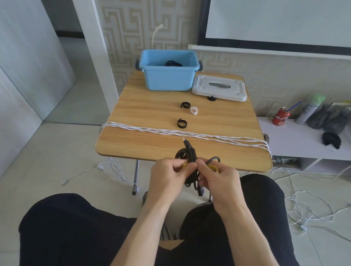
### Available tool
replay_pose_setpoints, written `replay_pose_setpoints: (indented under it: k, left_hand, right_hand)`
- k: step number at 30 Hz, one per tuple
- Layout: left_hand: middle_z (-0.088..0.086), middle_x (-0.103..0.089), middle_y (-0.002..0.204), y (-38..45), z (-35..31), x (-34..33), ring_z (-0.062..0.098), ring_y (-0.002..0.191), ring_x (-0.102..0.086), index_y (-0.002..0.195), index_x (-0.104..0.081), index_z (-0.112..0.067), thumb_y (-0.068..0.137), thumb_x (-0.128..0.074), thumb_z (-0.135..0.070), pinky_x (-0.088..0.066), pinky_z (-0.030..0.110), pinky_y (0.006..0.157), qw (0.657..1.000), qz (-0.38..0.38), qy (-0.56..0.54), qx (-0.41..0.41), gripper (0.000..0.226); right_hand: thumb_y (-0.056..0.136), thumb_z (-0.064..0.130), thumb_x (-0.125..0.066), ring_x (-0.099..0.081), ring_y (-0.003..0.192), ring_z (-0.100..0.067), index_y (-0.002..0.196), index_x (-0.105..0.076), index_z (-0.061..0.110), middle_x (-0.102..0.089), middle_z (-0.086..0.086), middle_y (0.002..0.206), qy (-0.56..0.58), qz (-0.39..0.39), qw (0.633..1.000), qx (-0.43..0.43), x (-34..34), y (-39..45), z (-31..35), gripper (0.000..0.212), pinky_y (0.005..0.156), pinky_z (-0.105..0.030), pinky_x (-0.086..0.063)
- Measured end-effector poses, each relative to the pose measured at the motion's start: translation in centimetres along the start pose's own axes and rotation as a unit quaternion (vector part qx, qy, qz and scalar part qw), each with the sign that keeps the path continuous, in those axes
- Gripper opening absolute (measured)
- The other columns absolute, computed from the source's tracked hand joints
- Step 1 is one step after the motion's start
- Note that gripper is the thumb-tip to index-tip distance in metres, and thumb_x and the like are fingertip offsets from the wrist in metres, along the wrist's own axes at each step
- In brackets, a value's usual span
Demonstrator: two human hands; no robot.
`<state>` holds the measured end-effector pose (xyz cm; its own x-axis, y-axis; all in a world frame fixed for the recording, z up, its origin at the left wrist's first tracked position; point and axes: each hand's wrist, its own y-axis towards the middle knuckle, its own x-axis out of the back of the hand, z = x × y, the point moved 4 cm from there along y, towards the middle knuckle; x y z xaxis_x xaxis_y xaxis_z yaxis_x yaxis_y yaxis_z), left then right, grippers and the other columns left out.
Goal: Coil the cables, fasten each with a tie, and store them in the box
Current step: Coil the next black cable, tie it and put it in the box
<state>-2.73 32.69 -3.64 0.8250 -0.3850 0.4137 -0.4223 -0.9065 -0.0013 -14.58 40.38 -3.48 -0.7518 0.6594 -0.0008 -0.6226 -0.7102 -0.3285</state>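
Observation:
A coiled black cable (190, 164) is held over the table's near edge. My left hand (167, 178) grips the bundle from the left. My right hand (216, 177) pinches a yellow tie (213, 168) wrapped at the bundle's middle. A plug end (200, 191) hangs below my hands. Several white cables (170, 131) lie stretched across the wooden table (145, 105), their ends hanging off both sides. Loose ties rest further back: two black ties (182, 123) (185, 104) and a white tie (194, 110). The blue box (170, 76) stands at the far edge with a dark coil (172, 63) inside.
The box's white lid (219, 87) lies right of the box, another black tie (211, 98) at its front edge. A low white shelf (298, 140) on the right carries a red can (281, 117), a spray can and dark items. White cables trail on the floor.

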Motion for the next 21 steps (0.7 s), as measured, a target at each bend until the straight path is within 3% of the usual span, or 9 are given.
replay_pose_setpoints:
  k: [2,5,8,11,15,18,21]
  left_hand:
    - [-0.001,-0.072,0.089,0.0,-0.3,-0.8,0.012,0.081,-0.065,0.101,-0.076,-0.014,0.101,-0.057,-0.030,-0.049,0.020,0.067,0.998,0.007,0.044,-0.034,0.025]
    - [0.004,-0.064,0.078,0.1,0.2,-1.6,0.015,0.068,-0.058,0.091,-0.062,-0.011,0.108,-0.038,-0.029,-0.043,0.021,0.058,0.999,0.035,0.020,-0.005,0.034]
    - [0.003,-0.067,0.087,0.2,0.2,-1.6,0.016,0.077,-0.063,0.103,-0.059,-0.013,0.106,-0.040,-0.036,-0.050,0.027,0.066,0.997,0.076,0.013,-0.009,0.029]
    - [-0.001,-0.068,0.093,0.2,0.2,-1.1,0.011,0.081,-0.065,0.117,-0.056,-0.021,0.103,-0.048,-0.041,-0.053,0.031,0.070,0.993,0.103,0.037,-0.037,0.025]
    - [-0.009,-0.061,0.086,-0.1,0.4,-1.0,0.004,0.074,-0.058,0.108,-0.056,-0.021,0.106,-0.046,-0.030,-0.040,0.017,0.062,0.992,0.095,0.070,-0.043,0.015]
    - [-0.009,-0.055,0.080,-0.3,0.6,-1.5,0.007,0.070,-0.053,0.103,-0.054,-0.019,0.107,-0.041,-0.031,-0.037,0.016,0.060,0.987,0.113,0.105,-0.039,0.018]
    - [-0.007,-0.061,0.090,-0.1,0.3,-1.5,0.008,0.080,-0.057,0.114,-0.056,-0.020,0.108,-0.036,-0.030,-0.042,0.020,0.069,0.979,0.150,0.133,-0.034,0.024]
  right_hand:
    - [0.093,0.017,-0.073,-0.057,0.059,-0.013,0.094,-0.079,0.011,-0.064,-0.005,0.066,0.032,0.004,0.999,-0.009,0.0,0.1,-0.1,0.009,0.071,-0.031,-0.054]
    - [0.093,0.011,-0.071,-0.074,0.075,-0.020,0.097,-0.078,0.009,-0.077,-0.008,0.080,0.048,0.036,0.998,-0.011,-0.2,0.0,-0.2,0.008,0.083,-0.033,-0.060]
    - [0.098,0.005,-0.061,-0.076,0.089,-0.025,0.105,-0.076,0.005,-0.079,-0.013,0.092,0.052,0.076,0.996,-0.013,-0.4,-0.2,0.1,0.016,0.087,-0.034,-0.060]
    - [0.100,0.005,-0.054,-0.070,0.077,-0.021,0.093,-0.080,0.010,-0.078,-0.008,0.089,-0.028,0.094,0.995,0.005,-0.1,-0.2,0.6,0.027,0.079,-0.032,-0.058]
    - [0.098,0.006,-0.059,-0.076,0.075,-0.017,0.096,-0.079,0.012,-0.078,-0.005,0.078,-0.145,0.108,0.983,0.015,0.5,-0.5,2.3,0.021,0.070,-0.031,-0.062]
    - [0.089,0.011,-0.066,-0.068,0.053,-0.014,0.081,-0.078,0.019,-0.074,-0.001,0.062,-0.293,0.090,0.950,0.062,1.1,-1.1,4.0,0.017,0.056,-0.025,-0.058]
    - [0.084,0.016,-0.069,-0.067,0.054,-0.020,0.072,-0.078,0.023,-0.071,0.002,0.058,-0.378,0.107,0.911,0.125,0.8,-1.3,5.2,0.016,0.052,-0.030,-0.055]
